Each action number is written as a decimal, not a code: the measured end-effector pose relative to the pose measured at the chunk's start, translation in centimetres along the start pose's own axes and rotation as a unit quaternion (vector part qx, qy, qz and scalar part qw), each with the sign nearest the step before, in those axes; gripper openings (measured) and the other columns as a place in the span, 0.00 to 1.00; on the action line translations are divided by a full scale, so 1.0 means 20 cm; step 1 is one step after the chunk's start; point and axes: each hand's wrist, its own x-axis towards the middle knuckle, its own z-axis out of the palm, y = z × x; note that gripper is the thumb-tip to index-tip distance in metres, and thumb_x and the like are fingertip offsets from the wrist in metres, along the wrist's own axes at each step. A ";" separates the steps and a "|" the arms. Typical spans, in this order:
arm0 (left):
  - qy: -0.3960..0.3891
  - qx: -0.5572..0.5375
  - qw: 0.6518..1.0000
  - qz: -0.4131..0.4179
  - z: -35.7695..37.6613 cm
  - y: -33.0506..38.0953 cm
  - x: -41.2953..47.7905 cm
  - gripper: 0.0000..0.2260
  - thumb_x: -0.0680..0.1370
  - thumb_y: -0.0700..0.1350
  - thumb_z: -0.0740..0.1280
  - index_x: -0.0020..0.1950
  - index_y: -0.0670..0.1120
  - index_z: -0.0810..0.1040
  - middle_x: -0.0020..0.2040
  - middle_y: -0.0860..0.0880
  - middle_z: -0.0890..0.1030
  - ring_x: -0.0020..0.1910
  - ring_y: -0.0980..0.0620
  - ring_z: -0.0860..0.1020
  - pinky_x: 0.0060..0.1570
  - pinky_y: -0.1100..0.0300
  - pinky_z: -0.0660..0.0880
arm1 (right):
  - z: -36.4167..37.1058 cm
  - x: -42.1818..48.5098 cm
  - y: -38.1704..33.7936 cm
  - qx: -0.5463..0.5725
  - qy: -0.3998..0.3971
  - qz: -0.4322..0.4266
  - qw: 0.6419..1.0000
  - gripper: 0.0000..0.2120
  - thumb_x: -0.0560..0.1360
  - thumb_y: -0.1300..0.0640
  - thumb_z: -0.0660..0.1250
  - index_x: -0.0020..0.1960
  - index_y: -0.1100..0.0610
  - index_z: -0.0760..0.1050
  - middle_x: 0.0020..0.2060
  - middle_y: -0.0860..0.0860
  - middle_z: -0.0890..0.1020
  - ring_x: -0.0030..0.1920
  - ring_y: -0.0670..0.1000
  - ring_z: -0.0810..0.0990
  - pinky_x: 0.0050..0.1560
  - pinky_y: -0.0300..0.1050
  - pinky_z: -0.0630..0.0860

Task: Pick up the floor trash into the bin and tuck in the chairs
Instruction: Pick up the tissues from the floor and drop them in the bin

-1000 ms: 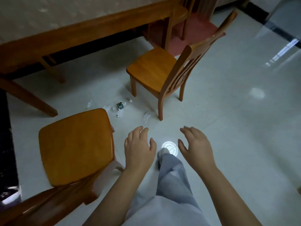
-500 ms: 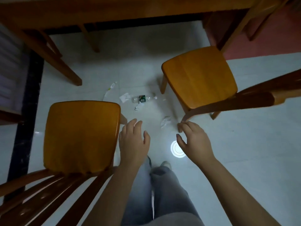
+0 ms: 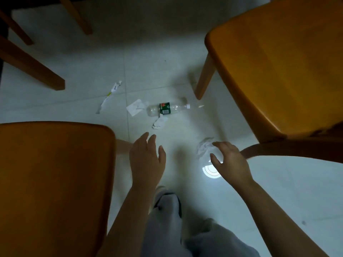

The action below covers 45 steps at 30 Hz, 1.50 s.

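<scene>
Trash lies on the pale tiled floor between two wooden chairs: a clear plastic bottle (image 3: 168,109) with a green label, a flat white paper (image 3: 135,107) to its left, a small crumpled scrap (image 3: 159,123) below it, a long torn wrapper (image 3: 109,95) further left, and a crumpled white tissue (image 3: 203,148) near the right. My right hand (image 3: 229,160) hovers open just beside the tissue, fingers curved over it. My left hand (image 3: 147,158) is open, fingers spread, a little short of the small scrap. One chair seat (image 3: 53,182) fills the lower left, the other chair (image 3: 278,67) the upper right.
Dark table legs (image 3: 31,67) stand at the upper left, another leg (image 3: 78,17) behind. A bright round light reflection (image 3: 210,171) shines on the floor under my right hand. My grey trouser legs (image 3: 167,229) and a shoe show at the bottom.
The view has dropped much closer to the floor and trash. Both hands have reached down; my right hand now arrives at the crumpled tissue.
</scene>
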 end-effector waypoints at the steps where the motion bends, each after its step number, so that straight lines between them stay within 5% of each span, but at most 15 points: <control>1: 0.001 0.002 1.000 0.006 0.10 -0.04 0.05 0.19 0.75 0.47 0.56 0.56 0.35 0.77 0.55 0.35 0.79 0.52 0.37 0.78 0.51 0.46 0.74 | 0.09 0.04 0.08 0.001 -0.002 0.008 1.000 0.17 0.73 0.58 0.68 0.60 0.61 0.74 0.56 0.58 0.80 0.56 0.59 0.77 0.55 0.49 0.73; 8: 0.000 0.027 0.997 0.065 0.75 -0.21 0.34 0.20 0.73 0.47 0.54 0.53 0.36 0.77 0.52 0.36 0.80 0.48 0.37 0.79 0.45 0.47 0.76 | 0.63 0.31 0.51 -0.034 -0.014 -0.003 0.999 0.16 0.70 0.60 0.70 0.57 0.62 0.76 0.50 0.58 0.82 0.50 0.60 0.80 0.48 0.50 0.76; 18: 0.046 0.013 0.989 0.141 1.28 -0.39 0.48 0.18 0.74 0.46 0.57 0.52 0.35 0.77 0.51 0.35 0.80 0.48 0.37 0.79 0.43 0.49 0.76 | 1.03 0.57 0.89 -0.023 -0.072 0.045 0.996 0.21 0.71 0.54 0.69 0.63 0.55 0.72 0.57 0.54 0.76 0.55 0.54 0.74 0.52 0.48 0.73; 26: 0.056 0.001 0.991 0.125 1.31 -0.44 0.45 0.17 0.73 0.45 0.57 0.52 0.35 0.77 0.50 0.36 0.80 0.47 0.37 0.78 0.44 0.49 0.76 | 1.11 0.59 0.96 -0.063 -0.119 0.040 0.990 0.23 0.70 0.50 0.71 0.62 0.53 0.71 0.58 0.52 0.74 0.56 0.53 0.73 0.53 0.48 0.73; 35: 0.048 -0.002 0.991 0.123 1.35 -0.42 0.44 0.17 0.73 0.46 0.57 0.52 0.36 0.77 0.51 0.37 0.80 0.48 0.38 0.78 0.45 0.49 0.76 | 1.26 0.56 0.99 -0.043 -0.109 0.035 0.992 0.14 0.73 0.60 0.65 0.58 0.58 0.73 0.55 0.55 0.74 0.50 0.55 0.77 0.46 0.47 0.73; 41: 0.047 -0.009 0.991 0.124 1.38 -0.39 0.45 0.17 0.72 0.46 0.57 0.51 0.36 0.78 0.50 0.38 0.80 0.47 0.38 0.79 0.43 0.50 0.76 | 1.25 0.62 0.95 -0.003 -0.097 0.040 0.994 0.04 0.73 0.63 0.63 0.46 0.62 0.75 0.40 0.53 0.73 0.42 0.57 0.77 0.39 0.40 0.64; 45: 0.052 -0.004 0.992 0.116 1.42 -0.43 0.50 0.17 0.72 0.45 0.57 0.51 0.36 0.78 0.49 0.38 0.81 0.45 0.39 0.79 0.42 0.51 0.76 | 1.16 0.78 0.86 0.018 -0.046 0.015 0.999 0.03 0.69 0.68 0.64 0.43 0.65 0.75 0.39 0.58 0.75 0.39 0.57 0.75 0.37 0.42 0.63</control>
